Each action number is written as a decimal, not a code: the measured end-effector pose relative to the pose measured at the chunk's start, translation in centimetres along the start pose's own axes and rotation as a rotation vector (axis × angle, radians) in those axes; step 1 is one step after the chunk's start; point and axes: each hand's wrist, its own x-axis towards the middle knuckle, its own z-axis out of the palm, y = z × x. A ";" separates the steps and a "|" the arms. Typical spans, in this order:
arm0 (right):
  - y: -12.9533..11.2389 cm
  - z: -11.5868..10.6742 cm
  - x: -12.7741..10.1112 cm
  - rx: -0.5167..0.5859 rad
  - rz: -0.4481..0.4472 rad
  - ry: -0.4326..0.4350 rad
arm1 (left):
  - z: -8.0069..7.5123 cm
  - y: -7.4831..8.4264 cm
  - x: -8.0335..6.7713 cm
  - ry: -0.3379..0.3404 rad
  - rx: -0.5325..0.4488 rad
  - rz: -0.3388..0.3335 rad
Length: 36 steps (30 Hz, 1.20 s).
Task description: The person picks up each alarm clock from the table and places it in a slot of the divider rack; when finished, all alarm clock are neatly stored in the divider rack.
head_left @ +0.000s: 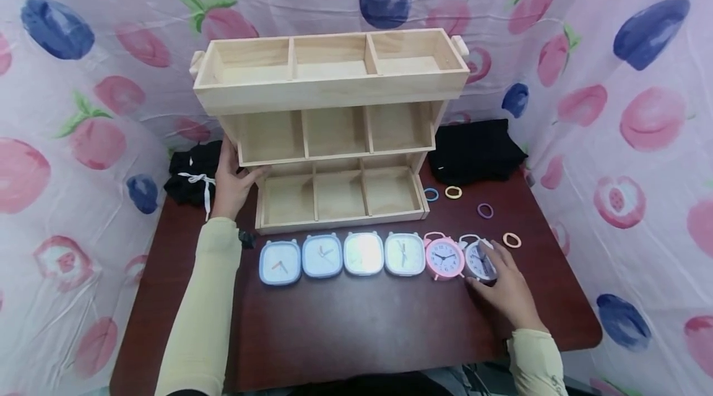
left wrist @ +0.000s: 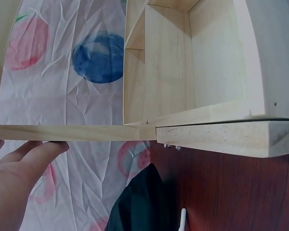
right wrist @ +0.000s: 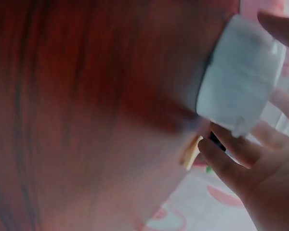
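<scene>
**A:** From the head view, what are the hands doing?

**B:** The right hand [head_left: 504, 288] curls its fingers round a white alarm clock [head_left: 479, 258] at the right end of a row of clocks on the dark red table [head_left: 362, 328]. Just left of it stands a pink alarm clock [head_left: 444, 257], then four square clocks [head_left: 342, 255] run leftward along the near edge of the wooden shelf unit [head_left: 334, 130]. The left hand [head_left: 231, 179] lies with straight fingers against the left side of that unit, by its middle tier.

**A:** And around them?

**B:** Hair ties [head_left: 484, 210] are scattered on the table right of the shelf. A black cloth [head_left: 473, 150] lies at the far right, and a black bundle with a white cord [head_left: 192, 176] at the far left. A fruit-print plastic sheet [head_left: 72, 105] surrounds the table.

**A:** The left wrist view?

**B:** The left hand [left wrist: 12, 185] shows at the lower left, fingers [left wrist: 43, 151] stretched out under a wooden edge of the shelf unit [left wrist: 207, 72]; whether they touch it I cannot tell. The black bundle [left wrist: 142, 204] sits below on the table [left wrist: 241, 192].

**A:** The right wrist view?

**B:** It is blurred. The white alarm clock [right wrist: 238, 94] sits at the upper right, pinched by the fingers [right wrist: 226, 163] of the right hand [right wrist: 265, 178], above the table [right wrist: 86, 96].
</scene>
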 end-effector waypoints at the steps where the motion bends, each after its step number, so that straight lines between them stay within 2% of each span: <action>1: 0.0 0.2 0.0 0.010 -0.003 0.015 | 0.0 0.0 0.0 -0.001 0.002 -0.002; 5: -0.2 0.8 0.1 0.036 -0.004 0.097 | 0.0 -0.1 0.0 -0.003 0.008 -0.013; 12: -0.4 0.7 0.3 0.040 0.026 0.162 | 0.0 -0.1 0.0 0.004 0.009 -0.012; 15: -0.7 0.4 0.5 0.037 0.026 0.252 | 0.0 0.0 0.0 0.001 0.013 -0.010; 19: -1.9 -0.4 1.9 0.083 -0.019 0.410 | 0.1 -0.1 0.0 0.001 0.017 -0.018; 22: -4.0 -1.0 3.5 0.142 -0.089 0.450 | 0.1 -0.2 -0.1 0.007 0.011 -0.022; 26: -7.7 -1.2 5.8 0.188 -0.195 0.402 | 0.1 -0.1 -0.1 0.007 0.000 -0.010; 30: -11.3 -0.4 8.3 0.187 -0.290 0.299 | 0.1 -0.1 0.0 0.010 -0.013 0.004; 36: -15.2 1.5 12.0 0.109 -0.308 0.154 | 0.2 0.0 -0.2 0.011 -0.004 -0.017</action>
